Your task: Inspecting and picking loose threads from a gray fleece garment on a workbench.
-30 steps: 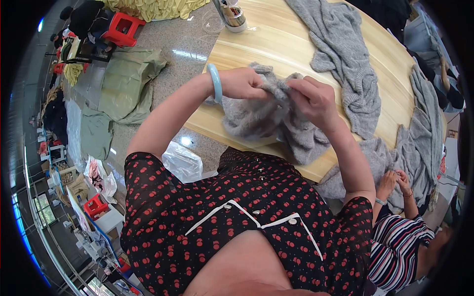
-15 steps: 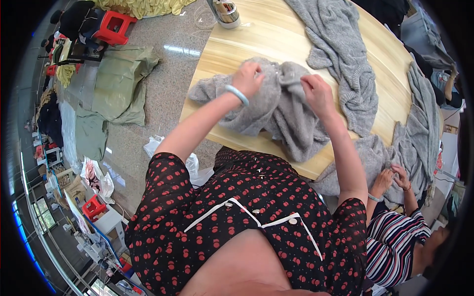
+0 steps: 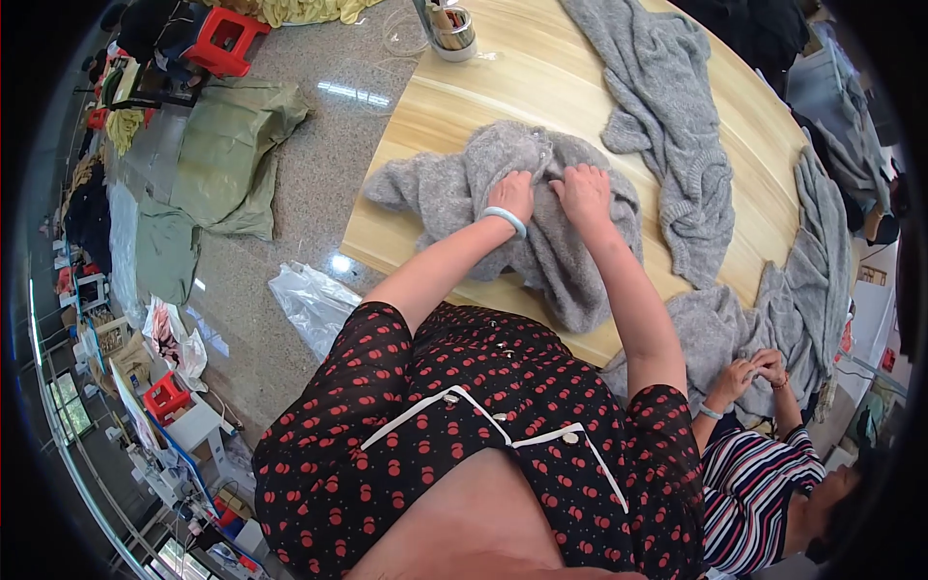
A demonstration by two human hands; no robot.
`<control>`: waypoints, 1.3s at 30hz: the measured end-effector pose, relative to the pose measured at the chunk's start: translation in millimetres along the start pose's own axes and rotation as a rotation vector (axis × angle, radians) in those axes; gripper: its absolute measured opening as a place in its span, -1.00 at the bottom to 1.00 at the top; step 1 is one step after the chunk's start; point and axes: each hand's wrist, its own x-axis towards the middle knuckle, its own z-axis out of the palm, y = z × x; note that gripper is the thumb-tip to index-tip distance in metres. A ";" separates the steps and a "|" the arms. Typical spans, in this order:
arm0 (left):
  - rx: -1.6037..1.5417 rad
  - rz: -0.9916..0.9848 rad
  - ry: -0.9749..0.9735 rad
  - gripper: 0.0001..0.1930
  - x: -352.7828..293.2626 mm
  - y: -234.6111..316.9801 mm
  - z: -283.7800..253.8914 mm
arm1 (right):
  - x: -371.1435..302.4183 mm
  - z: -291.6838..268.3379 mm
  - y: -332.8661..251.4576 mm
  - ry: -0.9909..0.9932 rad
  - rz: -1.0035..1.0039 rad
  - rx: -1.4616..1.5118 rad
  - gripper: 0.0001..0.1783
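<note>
On a pale wooden table [image 3: 522, 77], near its close edge, heaped loosely as a fuzzy grey garment [image 3: 553, 253]. Touched about the middle by the left hand [image 3: 511, 196] and, just beside, by the right hand [image 3: 585, 198], with fingers bent down; whether pinching or merely pressing, cannot tell. Spreading out leftward past the left hand and below both.

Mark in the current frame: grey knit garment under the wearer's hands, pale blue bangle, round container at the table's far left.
Grey knit garment [image 3: 548, 237]: head view, folds near its middle.
Pale blue bangle [image 3: 507, 219]: head view, middle of its band.
Round container [image 3: 455, 42]: head view, its side wall.
</note>
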 end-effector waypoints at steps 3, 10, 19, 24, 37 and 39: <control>-0.155 -0.074 0.067 -0.82 5.4 -9.0 2.3 | -4.0 6.4 2.1 -0.032 0.038 0.006 -0.86; -0.873 -0.352 -0.105 -0.79 12.9 -13.4 -16.0 | -11.8 -21.1 19.9 0.350 0.104 0.337 -0.90; -0.809 -0.241 -0.161 -0.90 -12.0 9.9 -78.5 | -39.6 -83.5 17.1 0.413 0.112 0.624 -0.78; -0.744 -0.177 -0.123 -0.91 -24.2 22.6 -99.4 | -47.6 -101.7 8.3 0.435 -0.038 0.601 -0.76; -1.519 -0.215 -0.526 -0.89 -45.4 44.0 -137.8 | -56.8 -122.2 -36.7 0.191 -0.206 0.926 -0.75; -1.548 -0.202 -0.561 -0.90 -46.8 43.3 -138.6 | -54.0 -120.8 -40.0 0.225 -0.204 0.956 -0.75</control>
